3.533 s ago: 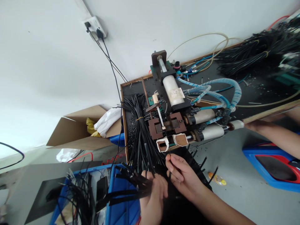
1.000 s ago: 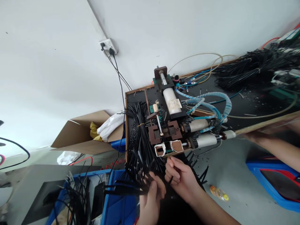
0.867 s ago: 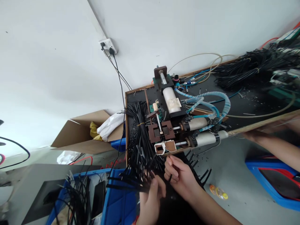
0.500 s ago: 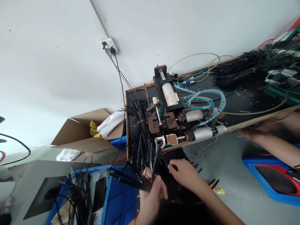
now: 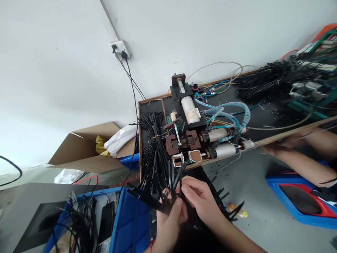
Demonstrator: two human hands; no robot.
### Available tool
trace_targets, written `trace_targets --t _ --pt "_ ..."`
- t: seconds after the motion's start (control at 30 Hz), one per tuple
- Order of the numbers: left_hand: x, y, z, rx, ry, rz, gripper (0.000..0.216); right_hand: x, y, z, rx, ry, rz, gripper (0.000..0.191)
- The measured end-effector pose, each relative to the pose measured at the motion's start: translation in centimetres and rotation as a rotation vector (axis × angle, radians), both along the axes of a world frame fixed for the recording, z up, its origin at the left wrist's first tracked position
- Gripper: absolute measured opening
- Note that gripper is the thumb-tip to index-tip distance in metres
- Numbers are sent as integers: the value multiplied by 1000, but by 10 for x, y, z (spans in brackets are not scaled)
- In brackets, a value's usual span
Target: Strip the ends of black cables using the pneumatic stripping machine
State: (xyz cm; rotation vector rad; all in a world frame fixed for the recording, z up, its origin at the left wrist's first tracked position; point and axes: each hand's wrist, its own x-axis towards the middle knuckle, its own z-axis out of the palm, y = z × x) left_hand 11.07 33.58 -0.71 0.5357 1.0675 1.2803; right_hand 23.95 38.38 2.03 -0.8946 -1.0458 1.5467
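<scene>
Gripping a bunch of black cables (image 5: 147,201), left hand (image 5: 171,211) is closed around it, just in front of the machine (image 5: 190,111). Loose ends poke out sideways and up toward the machine's front edge. Right hand (image 5: 198,196) is at the same bunch, near the left hand, fingertips bent in among the strands; can't tell if it pinches one.

Machine sits on the dark surface (image 5: 277,105), white cylinders, brown blocks. Two pale-rimmed pads (image 5: 195,155) at its front, gap between them, cable tips close by. Blue hoses (image 5: 246,114) loop off its right side. Tied cable bundle (image 5: 159,149) lies left of the machine, yellow band round it. Another cable pile (image 5: 260,82) well to the machine's right, same surface.

Left of the machine, off the surface: open cardboard box (image 5: 79,162) with a white bag (image 5: 123,137); lower, a blue crate (image 5: 134,211) with more cables. Wall socket (image 5: 119,50) up and left of the machine. Another person's arm (image 5: 300,163) well right of it.
</scene>
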Motion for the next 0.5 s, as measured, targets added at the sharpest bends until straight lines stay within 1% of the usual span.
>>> trace_targets --t 0.13,0.23,0.33,0.43,0.5 --pt "5 1 7 16 14 73 34 -9 -3 -14 -159 327 -3 34" --pt "9 2 12 98 35 167 29 -11 -2 -18 -242 501 -63 34" --pt "8 3 9 206 67 194 31 -11 2 -17 -336 582 -95 34" --pt "3 4 1 257 119 199 34 -7 7 -16 -454 670 -48 32" --pt "1 4 -2 259 122 194 34 -5 10 -18 -497 739 -17 30"
